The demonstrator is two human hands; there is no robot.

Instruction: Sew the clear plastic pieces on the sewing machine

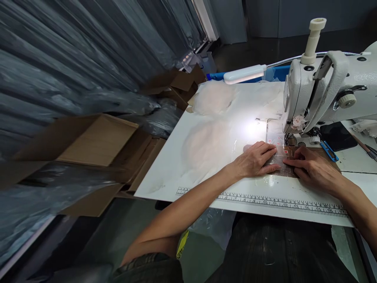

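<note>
A thin see-through piece of material with small red marks lies on the white sewing table, reaching up beside the needle area of the sewing machine. My left hand rests on its left side, fingers stretched out and lying flat. From the right, my right hand presses its outstretched index finger on the material near the presser foot; the other fingers are bent. A brownish plate or sheet shows under and beside the right hand. What lies beneath my fingers is hidden.
Pale, soft-looking stacks lie left on the table. A printed ruler runs along the front edge. Blue thread snips and a black phone are at right. A lamp hangs behind; open cardboard boxes stand left.
</note>
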